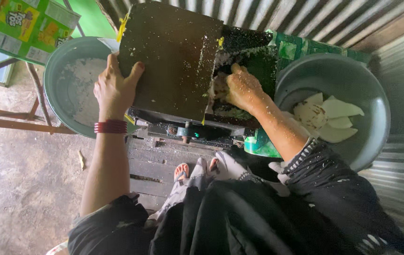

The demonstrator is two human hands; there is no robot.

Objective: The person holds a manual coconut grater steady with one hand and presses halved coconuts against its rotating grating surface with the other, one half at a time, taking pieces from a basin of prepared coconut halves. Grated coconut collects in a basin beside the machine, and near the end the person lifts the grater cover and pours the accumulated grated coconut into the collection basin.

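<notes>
— The grater (197, 71), where did it sit?

— On a wooden stand right in front of me, between two grey basins. My left hand (113, 89) lay flat on its dark cover (171, 56), thumb hooked over the near edge, gripping the board loosely. My right hand (242, 87) was pushed into the opening beside the cover, flecked with white shreds.

— Clenched on something?

— I couldn't tell. The fingertips were buried in the slot, and whatever they pressed was hidden behind the cover and my knuckles.

— What else was around?

— The left basin (53, 71) held white gratings, half hidden by my wrist with its red bangles (111, 126). The right basin (376, 113) held pale white pieces (327, 118), my forearm crossing its rim. A green carton (27, 26) was cut off at the top corner. Corrugated metal sheeting (400, 61) stood behind, and my toes (181, 171) showed below the stand.
</notes>
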